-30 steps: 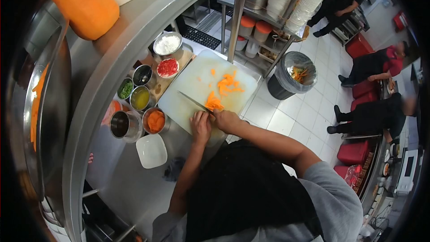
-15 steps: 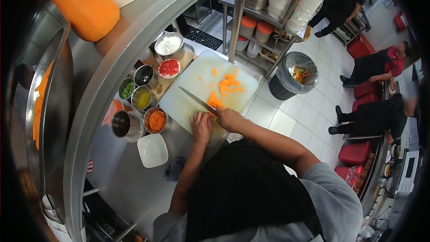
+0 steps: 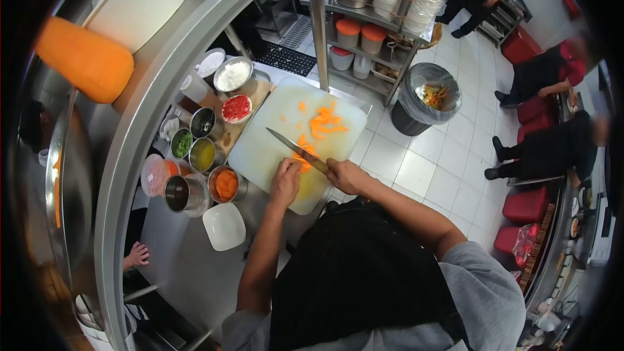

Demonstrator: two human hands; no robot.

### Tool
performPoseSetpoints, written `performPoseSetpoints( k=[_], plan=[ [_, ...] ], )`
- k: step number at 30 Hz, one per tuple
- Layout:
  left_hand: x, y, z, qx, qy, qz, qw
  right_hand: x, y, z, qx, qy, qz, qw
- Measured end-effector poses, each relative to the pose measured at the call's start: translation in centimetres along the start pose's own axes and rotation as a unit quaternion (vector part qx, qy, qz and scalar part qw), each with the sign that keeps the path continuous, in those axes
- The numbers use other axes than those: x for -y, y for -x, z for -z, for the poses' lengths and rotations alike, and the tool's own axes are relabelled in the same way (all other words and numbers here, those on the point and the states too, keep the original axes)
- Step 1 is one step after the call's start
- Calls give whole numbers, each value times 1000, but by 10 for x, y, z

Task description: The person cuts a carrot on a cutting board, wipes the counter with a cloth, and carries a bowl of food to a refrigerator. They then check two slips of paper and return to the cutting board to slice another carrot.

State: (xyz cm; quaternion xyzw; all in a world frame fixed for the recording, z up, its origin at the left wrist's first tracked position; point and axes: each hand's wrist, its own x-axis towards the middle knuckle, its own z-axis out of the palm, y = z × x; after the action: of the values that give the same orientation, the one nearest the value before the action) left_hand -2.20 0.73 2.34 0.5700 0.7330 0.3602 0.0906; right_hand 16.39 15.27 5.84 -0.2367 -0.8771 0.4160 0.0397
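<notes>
Knife [image 3: 298, 149] in right hand [image 3: 346, 176], farther from left hand [image 3: 285, 182] (hold unclear) at board edge [image 3: 253, 166].

Got the knife [image 3: 284, 138] in my right hand [image 3: 346, 177], blade over some orange bits [image 3: 323, 121] on the board [image 3: 257, 140], left hand [image 3: 285, 182] just beside them. White bowl [image 3: 224, 227] and some metal pots [image 3: 195, 192] sit off to my left.

Single head-worn view, facing forward and steeply down over wearer's own apron [image 3: 364, 279]. Very wide, fisheye-like: corners dark, straight edges bowed. Cutting board [image 3: 260, 149] near centre, within arm's reach; tiled floor [image 3: 409, 169] slanting off rightward, farther away.
</notes>
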Motion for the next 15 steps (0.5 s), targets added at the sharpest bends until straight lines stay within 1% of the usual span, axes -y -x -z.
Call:
performPoseSetpoints(
  k=[4, 8, 13, 15],
  plan=[
    [-2, 0, 8, 33, -1, 7, 999, -3, 3, -3, 17, -13, -13, 1000],
    [-2, 2, 10, 29, -11, -3, 1000, -5, 2, -9, 26, -15, -17, 999],
    [-4, 10, 13, 38, 14, 25, 999, 0, 1, -13, 30, 0, 3, 1000],
    [-6, 11, 12, 28, 17, 28, 999, 1, -1, -15, 35, 5, 9, 999]
  ],
)
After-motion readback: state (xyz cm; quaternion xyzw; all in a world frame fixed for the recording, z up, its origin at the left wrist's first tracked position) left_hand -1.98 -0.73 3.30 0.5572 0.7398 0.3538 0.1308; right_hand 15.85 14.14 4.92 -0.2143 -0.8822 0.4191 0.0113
